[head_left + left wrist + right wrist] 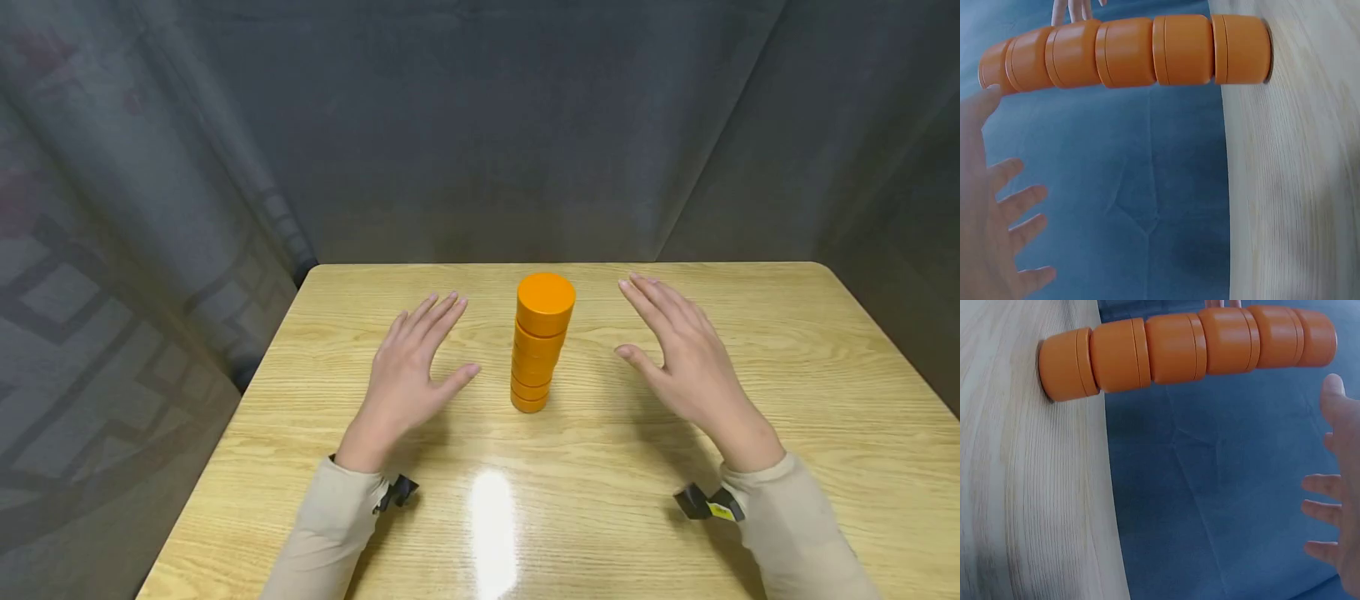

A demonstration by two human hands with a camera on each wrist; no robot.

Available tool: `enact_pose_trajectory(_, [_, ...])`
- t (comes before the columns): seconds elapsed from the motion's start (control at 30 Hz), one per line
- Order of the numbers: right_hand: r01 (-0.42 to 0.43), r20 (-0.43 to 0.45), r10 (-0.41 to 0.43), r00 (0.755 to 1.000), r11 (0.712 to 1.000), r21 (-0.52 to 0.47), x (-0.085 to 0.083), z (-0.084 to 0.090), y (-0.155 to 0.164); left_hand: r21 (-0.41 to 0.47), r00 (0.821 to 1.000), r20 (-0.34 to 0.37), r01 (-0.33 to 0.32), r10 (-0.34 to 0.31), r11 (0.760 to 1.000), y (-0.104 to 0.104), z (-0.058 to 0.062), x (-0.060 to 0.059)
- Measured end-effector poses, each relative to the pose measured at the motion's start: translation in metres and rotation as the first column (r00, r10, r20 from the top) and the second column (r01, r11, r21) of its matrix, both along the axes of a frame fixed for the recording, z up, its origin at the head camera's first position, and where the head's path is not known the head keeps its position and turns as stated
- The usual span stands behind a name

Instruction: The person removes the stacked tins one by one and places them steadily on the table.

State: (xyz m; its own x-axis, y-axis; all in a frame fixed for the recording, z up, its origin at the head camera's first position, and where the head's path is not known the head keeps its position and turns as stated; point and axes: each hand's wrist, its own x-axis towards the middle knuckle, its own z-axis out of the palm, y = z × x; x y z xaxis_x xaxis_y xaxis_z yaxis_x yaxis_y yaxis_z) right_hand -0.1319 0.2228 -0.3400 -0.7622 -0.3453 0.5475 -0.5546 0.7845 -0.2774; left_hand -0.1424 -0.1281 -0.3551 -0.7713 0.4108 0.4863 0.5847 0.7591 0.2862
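Note:
A tall stack of several orange round containers [534, 358], each with a seam line near one end, stands on the wooden table. Both wrist views show the stack [1125, 53] sideways, its pieces slightly out of line with one another. To its left, my left hand [408, 362] is held above the table with fingers spread and thumb pointing toward the stack. On the other side my right hand [686, 362] hovers likewise, fingers extended and thumb apart. In the head view a gap separates each hand from the stack, and neither holds anything.
The wooden table [285, 467] has its far edge close behind the stack. Dark grey curtains [480, 133] hang behind the table and along its sides. Small black devices [693, 502] are strapped at both wrists, over beige sleeves. A bright light reflection lies on the near tabletop.

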Motion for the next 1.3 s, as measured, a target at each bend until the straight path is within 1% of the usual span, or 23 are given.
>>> enact_pose_trajectory(0.17, [-0.030,-0.015,0.029,0.999,0.998,-0.052,0.000,0.000,-0.005,0.071,0.999,0.005,0.049,-0.049,0.996,0.002,-0.001,0.001])
enact_pose_trajectory(0.3, [-0.046,-0.034,0.043,0.999,0.994,-0.096,0.000,0.000,-0.008,0.133,0.995,0.035,0.089,-0.094,0.987,0.006,-0.001,0.002])
enact_pose_trajectory(0.4, [-0.061,-0.059,0.052,0.997,0.987,-0.150,0.001,0.001,-0.010,0.180,0.990,0.060,0.118,-0.131,0.977,0.009,-0.001,0.002])
enact_pose_trajectory(0.5, [-0.088,-0.096,0.067,0.993,0.968,-0.234,0.001,0.003,-0.014,0.225,0.985,0.083,0.130,-0.152,0.966,0.012,-0.003,0.002])
enact_pose_trajectory(0.6, [-0.131,-0.141,0.089,0.986,0.938,-0.321,0.001,0.004,-0.020,0.271,0.981,0.097,0.136,-0.168,0.953,0.015,-0.006,0.001])
enact_pose_trajectory(0.77, [-0.195,-0.196,0.123,0.973,0.891,-0.410,0.000,0.003,-0.028,0.348,0.977,0.107,0.138,-0.186,0.927,0.019,-0.010,-0.003])
enact_pose_trajectory(0.9, [-0.222,-0.200,0.144,0.969,0.863,-0.454,-0.001,0.002,-0.033,0.390,0.970,0.123,0.145,-0.208,0.909,0.023,-0.012,-0.006])
enact_pose_trajectory(1.0, [-0.239,-0.202,0.159,0.966,0.850,-0.469,-0.002,0.003,-0.038,0.413,0.965,0.137,0.149,-0.223,0.899,0.027,-0.011,-0.008])
enact_pose_trajectory(1.13, [-0.256,-0.217,0.170,0.961,0.843,-0.473,-0.002,0.005,-0.045,0.456,0.959,0.143,0.157,-0.246,0.876,0.033,-0.011,-0.010])
enact_pose_trajectory(1.3, [-0.262,-0.219,0.175,0.960,0.839,-0.477,-0.002,0.006,-0.050,0.517,0.944,0.161,0.167,-0.287,0.840,0.040,-0.011,-0.012])
